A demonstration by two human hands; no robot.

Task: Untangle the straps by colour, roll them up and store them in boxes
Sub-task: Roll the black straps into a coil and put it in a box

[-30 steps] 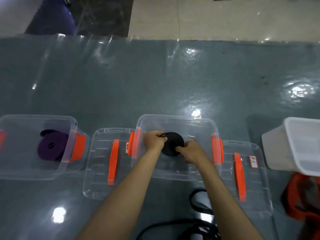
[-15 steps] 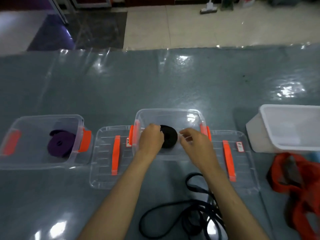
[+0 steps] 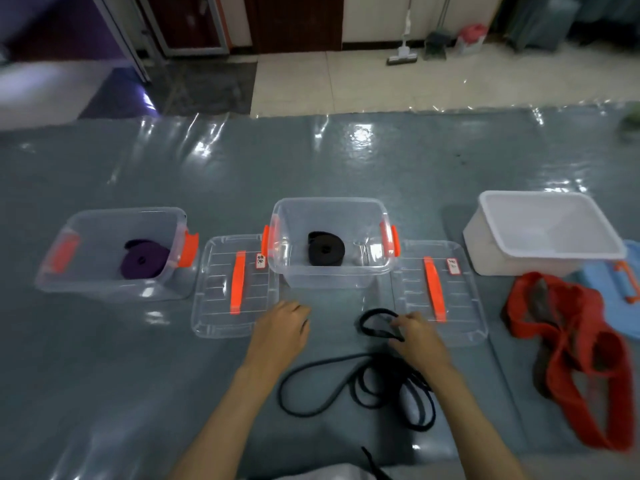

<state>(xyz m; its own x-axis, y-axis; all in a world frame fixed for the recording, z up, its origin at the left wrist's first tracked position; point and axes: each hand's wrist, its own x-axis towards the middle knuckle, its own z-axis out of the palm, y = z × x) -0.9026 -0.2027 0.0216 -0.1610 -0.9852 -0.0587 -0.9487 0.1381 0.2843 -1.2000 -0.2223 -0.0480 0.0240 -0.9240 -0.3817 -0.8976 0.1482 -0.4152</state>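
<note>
Table [image 3: 346, 174] — right hand [image 3: 415, 336] pinches black strap [image 3: 375, 323] (left hand [image 3: 282, 329] idle).

The table [image 3: 104, 358] is covered in a glossy, wrinkled clear film over grey that throws back bright glare, and the two open boxes [image 3: 332, 271] [image 3: 104, 285] and two flat lids [image 3: 221, 306] [image 3: 460, 306] are smooth see-through plastic with opaque orange plastic clips and handles. The rolled black strap [image 3: 326, 253], rolled purple strap [image 3: 145, 259], loose black strap [image 3: 377, 386] and red strap [image 3: 575, 351] are all matt woven cloth (no shine on any). The white tub [image 3: 502, 261] is milky, smooth plastic.
</note>
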